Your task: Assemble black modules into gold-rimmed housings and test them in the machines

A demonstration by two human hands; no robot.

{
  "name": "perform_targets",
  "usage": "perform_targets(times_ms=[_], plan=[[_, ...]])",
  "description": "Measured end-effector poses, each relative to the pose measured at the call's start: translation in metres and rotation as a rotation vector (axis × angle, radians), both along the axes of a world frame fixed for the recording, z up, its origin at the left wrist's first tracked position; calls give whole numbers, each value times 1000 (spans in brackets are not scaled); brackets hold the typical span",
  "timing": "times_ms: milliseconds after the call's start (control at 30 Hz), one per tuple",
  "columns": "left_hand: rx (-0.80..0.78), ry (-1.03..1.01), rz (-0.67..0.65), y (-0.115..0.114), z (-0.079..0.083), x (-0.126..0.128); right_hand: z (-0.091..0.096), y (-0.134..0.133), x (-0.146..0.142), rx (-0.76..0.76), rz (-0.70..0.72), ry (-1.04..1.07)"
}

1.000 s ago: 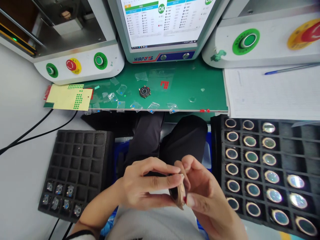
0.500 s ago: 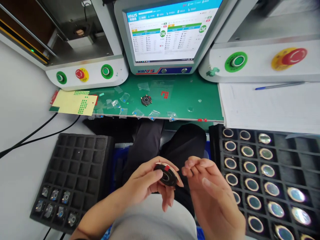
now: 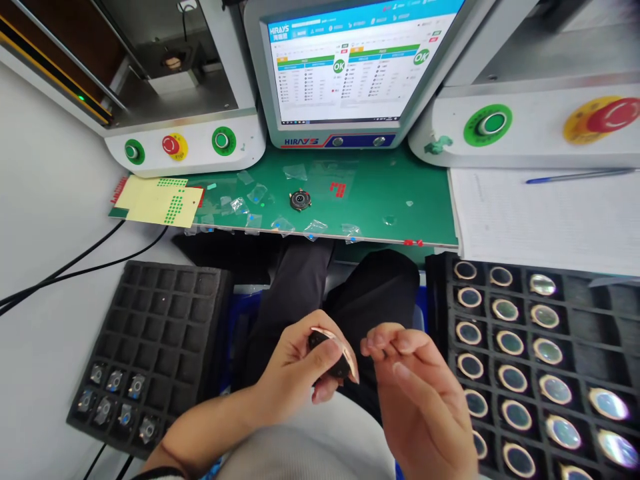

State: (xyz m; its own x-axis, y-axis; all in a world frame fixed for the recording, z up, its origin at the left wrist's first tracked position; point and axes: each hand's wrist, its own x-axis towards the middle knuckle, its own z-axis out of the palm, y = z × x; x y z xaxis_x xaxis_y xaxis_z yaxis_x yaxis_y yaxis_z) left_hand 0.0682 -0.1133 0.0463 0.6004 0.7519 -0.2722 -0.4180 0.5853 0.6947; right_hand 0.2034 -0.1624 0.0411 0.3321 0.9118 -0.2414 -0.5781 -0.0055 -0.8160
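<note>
Round part gripped over the lap, second hand close by.

Clasps the dark, copper-rimmed round part point(image 3: 333, 353) between thumb and fingers of the left hand point(image 3: 295, 373), tilted on edge; holds the right hand point(image 3: 420, 393) just beside it, not touching, fingertips bunched, cannot tell whether pinching anything. Sits between a black foam tray point(image 3: 165, 313) at left and a tray of lenses point(image 3: 440, 287) at right. Farther off, a green mat point(image 3: 390, 193) bearing a loose round piece point(image 3: 300, 199), then a monitor point(image 3: 350, 67) showing OK marks.
</note>
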Motion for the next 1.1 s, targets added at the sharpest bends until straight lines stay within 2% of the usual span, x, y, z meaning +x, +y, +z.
perform_targets(times_ms=[167, 300, 500, 600, 667, 833, 1100], plan=[[202, 84, 37, -6, 6, 5, 6, 1, -10, 82, 58, -22], [484, 270, 88, -8, 12, 5, 13, 0, -20, 97, 143, 0], [887, 483, -5, -5, 15, 1, 19, 3, -21, 94, 184, 28], [1060, 558, 68, -6, 11, 4, 18, 4, -22, 94, 184, 110], [1142, 589, 113, -7, 9, 7, 17, 3, -25, 94, 135, 159], [1255, 662, 29, -7, 14, 10, 16, 2, -36, 81, -14, 217], [1227, 689, -81, -16, 10, 8, 19, -2, -29, 123, -4, 198]])
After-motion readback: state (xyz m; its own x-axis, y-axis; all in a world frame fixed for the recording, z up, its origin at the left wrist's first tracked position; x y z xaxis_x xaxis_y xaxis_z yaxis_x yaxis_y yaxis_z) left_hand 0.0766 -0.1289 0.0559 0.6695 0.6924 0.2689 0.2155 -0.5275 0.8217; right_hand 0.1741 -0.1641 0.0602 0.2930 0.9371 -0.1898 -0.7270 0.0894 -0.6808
